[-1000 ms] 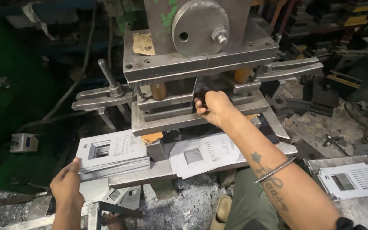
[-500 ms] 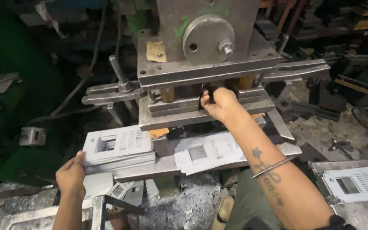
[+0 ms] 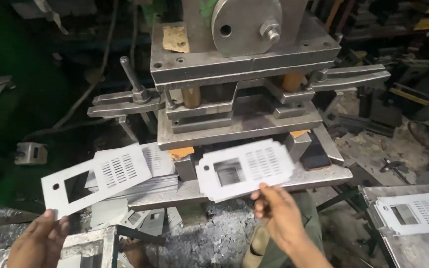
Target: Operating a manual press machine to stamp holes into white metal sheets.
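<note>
Punched plate (image 3: pixel 247 168) pinched in right hand (image 3: pixel 279 213) grip, clear of the die at 6 o'clock of the press (image 3: pixel 239 74). Blank plate (image 3: pixel 95 178) held by left hand (image 3: pixel 38 243) at 9 o'clock, not yet loaded. Die opening dark; left fingers partly cut off.

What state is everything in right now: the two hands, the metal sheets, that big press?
Left hand: gripping a punched sheet, lifted off the stack.
Right hand: holding another punched plate at its edge.
Press: die gap empty.
Finished plates: lying flat at right.
</note>
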